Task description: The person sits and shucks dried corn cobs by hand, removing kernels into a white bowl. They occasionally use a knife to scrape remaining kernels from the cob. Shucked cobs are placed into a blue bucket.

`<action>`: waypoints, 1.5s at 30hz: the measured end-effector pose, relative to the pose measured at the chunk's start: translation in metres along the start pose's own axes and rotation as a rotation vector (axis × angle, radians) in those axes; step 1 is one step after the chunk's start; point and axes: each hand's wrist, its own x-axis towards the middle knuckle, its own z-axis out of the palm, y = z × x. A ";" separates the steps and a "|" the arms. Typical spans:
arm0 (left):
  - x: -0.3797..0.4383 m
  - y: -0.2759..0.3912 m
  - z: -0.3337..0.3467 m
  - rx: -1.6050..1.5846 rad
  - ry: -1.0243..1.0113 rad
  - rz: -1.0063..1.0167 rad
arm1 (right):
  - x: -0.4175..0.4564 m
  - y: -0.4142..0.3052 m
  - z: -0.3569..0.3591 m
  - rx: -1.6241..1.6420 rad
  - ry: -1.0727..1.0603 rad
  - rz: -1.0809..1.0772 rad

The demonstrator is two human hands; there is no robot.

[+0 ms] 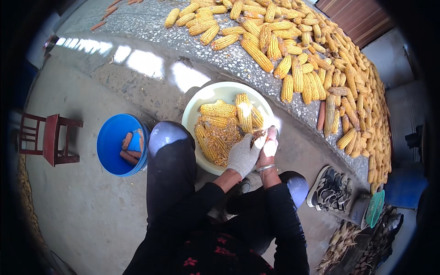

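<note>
A pale round basin (192,99) sits before my knees, holding loose corn kernels (223,146) and several ears of yellow corn (218,110). Over its near right rim my two hands meet around a reddish-brown corn cob (256,138), mostly hidden by my fingers. My left hand (243,155), in a whitish knit glove, grips the cob from the left. Pressed against it from the right is my right hand (269,146), which is bare, with a silvery bangle (265,167) at the wrist. Strong sunlight washes out part of the fingers.
Left of my knee stands a blue bucket (110,144) with several stripped cobs (129,156) inside. A small red wooden chair (51,139) is farther left. A large heap of corn ears (319,68) covers the raised speckled ledge (237,58). Shoes (330,189) and a green basket (374,209) lie right.
</note>
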 end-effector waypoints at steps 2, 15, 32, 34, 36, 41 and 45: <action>0.002 -0.011 0.000 0.115 0.030 0.133 | -0.005 0.005 0.012 0.045 0.076 0.006; 0.016 -0.029 0.013 -0.483 0.105 -0.235 | -0.005 -0.009 0.016 -0.281 -0.004 -0.145; 0.020 -0.023 0.007 -1.224 -0.006 -0.611 | 0.012 -0.031 0.011 -0.017 0.170 0.017; 0.023 -0.031 0.003 -1.085 -0.198 -0.578 | 0.014 -0.036 0.010 -0.017 0.193 0.050; 0.023 -0.037 0.008 -0.849 -0.282 -0.314 | 0.014 -0.040 0.009 0.008 0.216 0.081; 0.019 -0.045 0.025 -0.977 -0.330 -0.291 | 0.009 -0.051 0.010 0.039 0.153 0.200; 0.007 -0.036 0.038 -1.429 -0.305 -0.575 | 0.012 -0.047 -0.004 0.024 0.047 0.226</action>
